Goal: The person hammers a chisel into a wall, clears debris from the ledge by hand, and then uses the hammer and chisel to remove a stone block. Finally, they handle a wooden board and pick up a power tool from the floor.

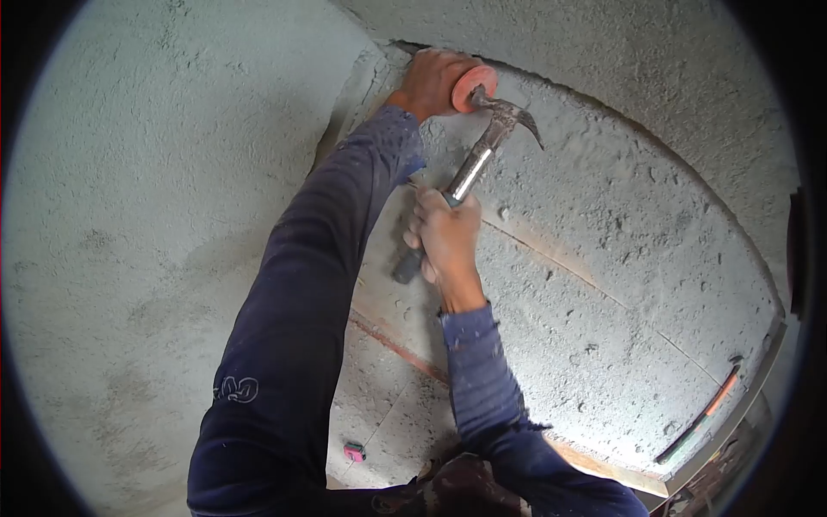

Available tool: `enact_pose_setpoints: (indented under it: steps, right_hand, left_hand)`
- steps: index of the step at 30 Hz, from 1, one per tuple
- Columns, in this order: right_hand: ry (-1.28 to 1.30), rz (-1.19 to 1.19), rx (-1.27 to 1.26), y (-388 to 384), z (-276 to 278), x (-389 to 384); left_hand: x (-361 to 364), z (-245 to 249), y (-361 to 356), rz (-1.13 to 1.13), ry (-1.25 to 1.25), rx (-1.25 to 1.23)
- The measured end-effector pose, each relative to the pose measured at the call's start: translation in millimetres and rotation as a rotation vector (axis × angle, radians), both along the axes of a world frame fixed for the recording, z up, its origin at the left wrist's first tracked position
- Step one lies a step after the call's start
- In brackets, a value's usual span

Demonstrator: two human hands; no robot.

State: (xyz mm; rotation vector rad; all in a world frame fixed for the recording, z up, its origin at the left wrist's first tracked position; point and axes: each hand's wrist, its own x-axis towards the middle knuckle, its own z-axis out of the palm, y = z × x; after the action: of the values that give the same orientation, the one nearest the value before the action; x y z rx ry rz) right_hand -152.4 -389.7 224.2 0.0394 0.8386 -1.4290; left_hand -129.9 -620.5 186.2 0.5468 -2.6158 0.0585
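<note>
My left hand (435,82) reaches far up to the corner where the rough grey surfaces meet. Its fingers are wrapped round a chisel with a round orange guard (484,77); the chisel's blade is hidden behind the hand. Lower and to the right, my right hand (450,237) grips the dark handle of a claw hammer (472,172). The hammer's shaft is shiny metal, and its dusty head lies right at the middle of the orange guard, claw pointing right. Dark blue sleeves cover both arms.
A pink tape measure (354,451) lies low in the view, left of centre. Near the right edge rests a long tool with an orange and black handle (708,414). A rough plastered wall (155,215) fills the left side. Small rubble bits dot the grey concrete slab (594,353).
</note>
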Motion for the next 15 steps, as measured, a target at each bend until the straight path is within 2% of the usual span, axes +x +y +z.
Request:
enact_pose_setpoints:
  steps: [2, 4, 6, 9, 13, 15]
  right_hand:
    - [0.057, -0.016, 0.015, 10, 6, -3]
    - [0.04, -0.059, -0.039, 11, 7, -7]
    - [-0.02, -0.149, -0.025, 12, 8, -20]
    - [0.028, -0.269, -0.045, 17, 18, -35]
    - [0.084, -0.457, -0.14, 24, 24, -57]
    - [0.12, -0.485, -0.153, 28, 29, -66]
  left_hand:
    - [9, 2, 0, 0.017, -0.129, -0.032]
    - [24, -2, 17, 0.012, -0.082, -0.019]
    - [56, 0, 49, 0.099, -0.129, -0.04]
    - [73, 8, 66, 0.007, -0.091, -0.047]
    - [33, 21, 52, -0.104, -0.067, -0.041]
    - [22, 17, 30, -0.085, -0.072, 0.007]
